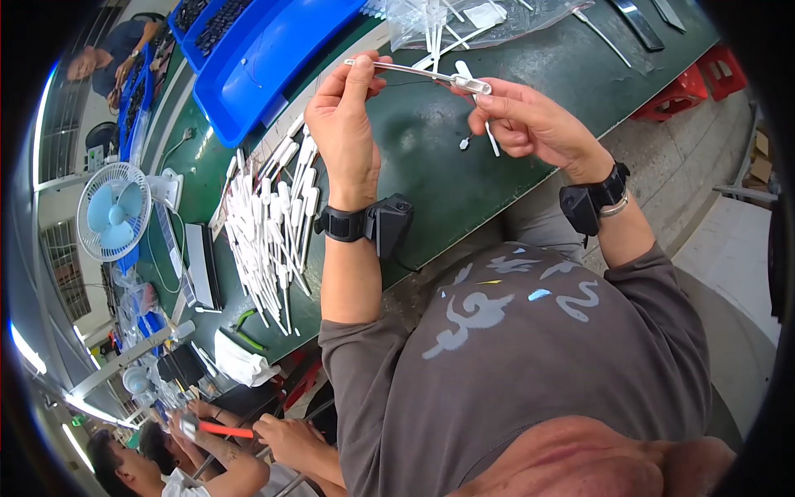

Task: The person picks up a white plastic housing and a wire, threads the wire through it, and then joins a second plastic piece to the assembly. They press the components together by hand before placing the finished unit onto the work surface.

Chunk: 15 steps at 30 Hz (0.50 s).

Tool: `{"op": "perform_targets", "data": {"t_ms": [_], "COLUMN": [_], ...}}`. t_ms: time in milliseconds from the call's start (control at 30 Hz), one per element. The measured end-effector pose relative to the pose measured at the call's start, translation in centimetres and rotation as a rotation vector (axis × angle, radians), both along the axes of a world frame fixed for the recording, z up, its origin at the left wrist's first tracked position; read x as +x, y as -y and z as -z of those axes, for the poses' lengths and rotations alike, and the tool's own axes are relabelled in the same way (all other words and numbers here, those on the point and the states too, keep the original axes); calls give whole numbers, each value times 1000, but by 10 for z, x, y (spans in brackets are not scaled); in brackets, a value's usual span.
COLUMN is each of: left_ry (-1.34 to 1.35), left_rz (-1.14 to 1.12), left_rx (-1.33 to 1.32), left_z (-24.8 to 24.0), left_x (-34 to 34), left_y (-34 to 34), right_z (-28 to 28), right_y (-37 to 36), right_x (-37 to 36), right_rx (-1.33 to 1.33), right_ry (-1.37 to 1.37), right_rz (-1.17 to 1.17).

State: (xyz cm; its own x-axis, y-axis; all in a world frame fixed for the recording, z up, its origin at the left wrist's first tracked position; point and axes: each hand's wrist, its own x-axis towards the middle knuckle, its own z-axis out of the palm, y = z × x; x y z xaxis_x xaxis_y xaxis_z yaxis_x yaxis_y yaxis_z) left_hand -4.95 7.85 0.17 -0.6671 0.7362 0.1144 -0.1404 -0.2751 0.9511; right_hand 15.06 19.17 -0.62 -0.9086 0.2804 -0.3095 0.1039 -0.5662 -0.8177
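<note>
Above the green table (414,190), my two hands hold a slender stick (418,72) with a thin shaft and a wider white hollow end. My left hand (348,124) pinches the thin end between thumb and fingers. At the wide end, my right hand (534,124) is closed on the stick. Below the right fingers shows another white stick (493,141); whether the hand touches it, I cannot tell. A small white plug (464,143) on a dark wire hangs or lies beside it. Left of my left wrist lies a big pile of similar white sticks (265,224).
Blue trays (240,83) stand at the far left. A plastic bag (530,33) with more sticks lies at the far edge. Green-handled pliers (247,331) and a white cloth (240,360) are near the left. A fan (114,211) stands beyond; red stools (675,93) are at right. Other people work at left.
</note>
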Motion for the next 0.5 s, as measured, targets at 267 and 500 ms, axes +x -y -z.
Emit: {"op": "perform_targets", "data": {"t_ms": [267,500], "left_ry": [-55,62], "left_rz": [-27,2], "left_rx": [-1,-12], "left_z": [7,11], "left_x": [-3,-3], "left_y": [2,2], "right_z": [31,36], "right_y": [5,9], "right_x": [6,11], "right_rx": [859,848], "right_ry": [145,145], "right_rz": [249,289]}}
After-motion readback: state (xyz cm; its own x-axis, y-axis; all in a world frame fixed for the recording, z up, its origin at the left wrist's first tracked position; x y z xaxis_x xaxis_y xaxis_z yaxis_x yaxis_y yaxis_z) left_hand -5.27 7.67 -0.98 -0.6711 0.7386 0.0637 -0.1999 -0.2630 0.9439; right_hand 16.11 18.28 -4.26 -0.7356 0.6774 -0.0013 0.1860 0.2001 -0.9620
